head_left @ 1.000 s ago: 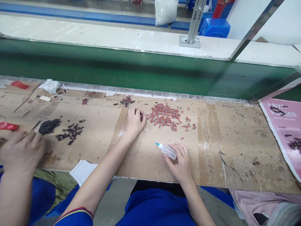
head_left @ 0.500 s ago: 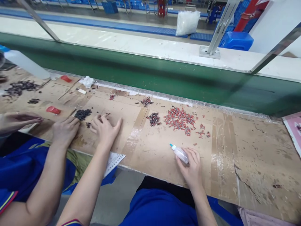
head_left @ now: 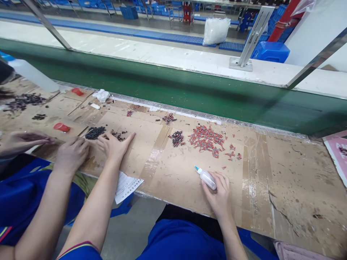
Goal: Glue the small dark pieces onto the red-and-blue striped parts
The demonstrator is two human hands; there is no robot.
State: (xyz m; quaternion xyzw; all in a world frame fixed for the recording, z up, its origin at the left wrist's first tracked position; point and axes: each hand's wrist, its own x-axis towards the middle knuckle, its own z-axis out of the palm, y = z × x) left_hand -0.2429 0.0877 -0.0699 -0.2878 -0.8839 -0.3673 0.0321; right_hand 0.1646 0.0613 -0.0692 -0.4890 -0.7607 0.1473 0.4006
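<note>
My right hand (head_left: 221, 193) is wrapped round a small clear squeeze bottle (head_left: 208, 180) with a white collar and blue tip, lying low over the cardboard and pointing left. Beyond the tip spreads a pile of small red-and-silver parts (head_left: 206, 139), with a darker cluster (head_left: 177, 138) to its left. Over to the left, my left hand (head_left: 115, 146) rests palm down, thumb spread away from curled fingers. Its fingertips reach beside a heap of small black pieces (head_left: 94, 133), and a few dark parts (head_left: 119, 135) lie just behind the fingers.
A co-worker's hand (head_left: 72, 153) is close on the left, with the other hand (head_left: 25, 144) farther out. Red cups (head_left: 61, 127), a crumpled tissue (head_left: 101, 95) and a large white bottle (head_left: 34, 76) stand beyond. Printed paper (head_left: 127, 186) hangs at the front edge. A green wall (head_left: 162, 88) borders the back.
My left hand has shifted slightly left, towards the black pieces, uncovering more of the dark parts behind it and of the paper. My right hand stays on the squeeze bottle.
</note>
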